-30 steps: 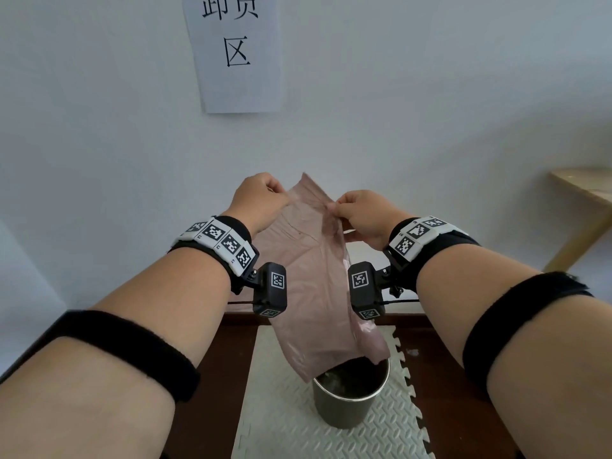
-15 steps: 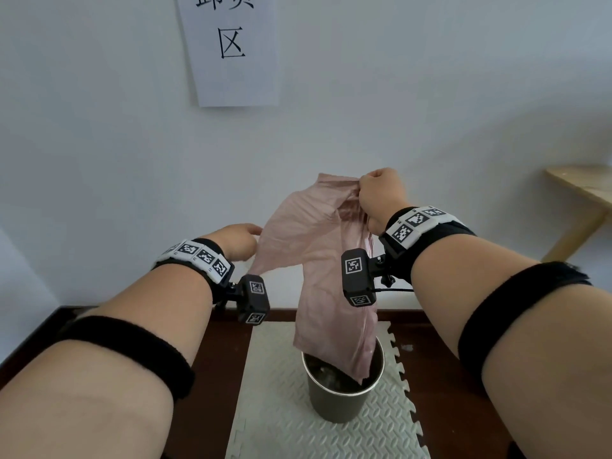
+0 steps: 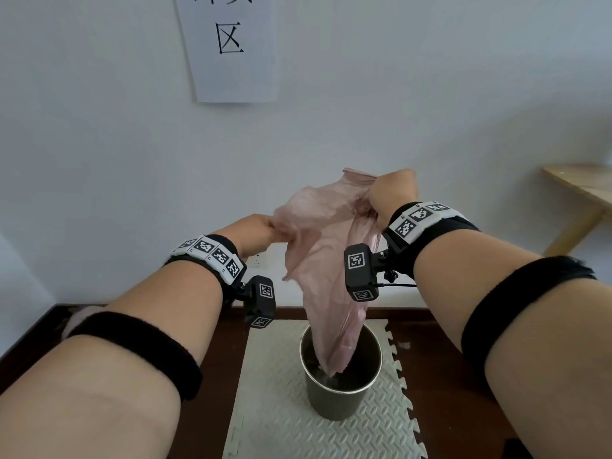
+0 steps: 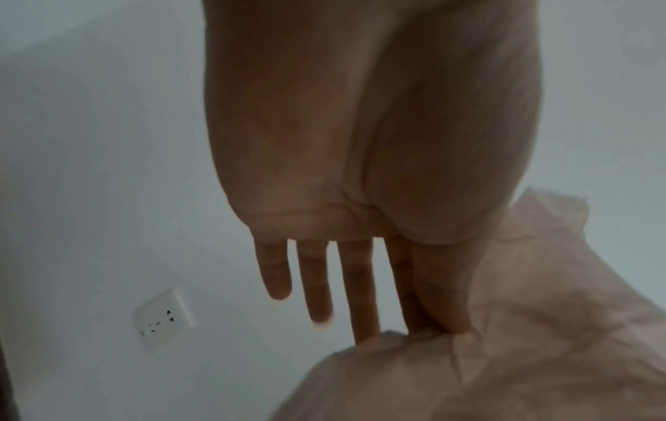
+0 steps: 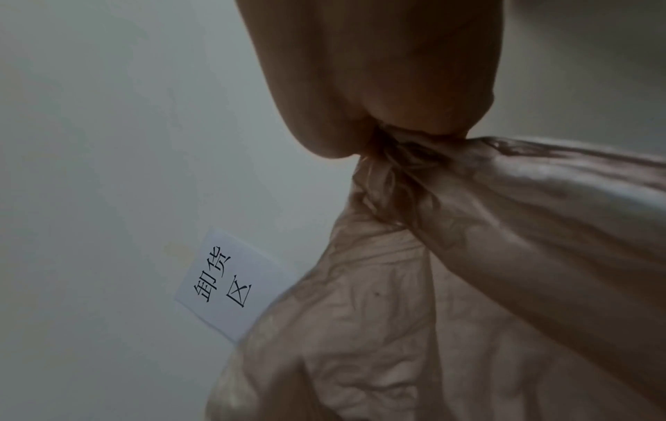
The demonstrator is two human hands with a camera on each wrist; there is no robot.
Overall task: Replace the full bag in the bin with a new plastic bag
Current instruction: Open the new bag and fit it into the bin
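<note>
A thin pink plastic bag (image 3: 318, 246) hangs in the air above a small dark round bin (image 3: 341, 389), and its lower end dips inside the bin's rim. My right hand (image 3: 390, 197) is the higher one and grips a bunched part of the bag's (image 5: 468, 256) top edge in a fist. My left hand (image 3: 255, 233) is lower and to the left. It pinches the bag's (image 4: 504, 356) other edge between thumb and forefinger, the remaining fingers (image 4: 317, 284) held straight. The bag's mouth is stretched between both hands.
The bin stands on a pale foam mat (image 3: 275, 409) laid on a dark brown floor (image 3: 440, 359). Close behind is a white wall with a paper sign (image 3: 231, 48) and a socket (image 4: 162, 319). A wooden table corner (image 3: 583, 190) juts in at right.
The left hand dropped down and leftward while still holding its edge, then came back a little. The right hand rose slightly. The bag's top spread wider and its bottom sank deeper into the bin.
</note>
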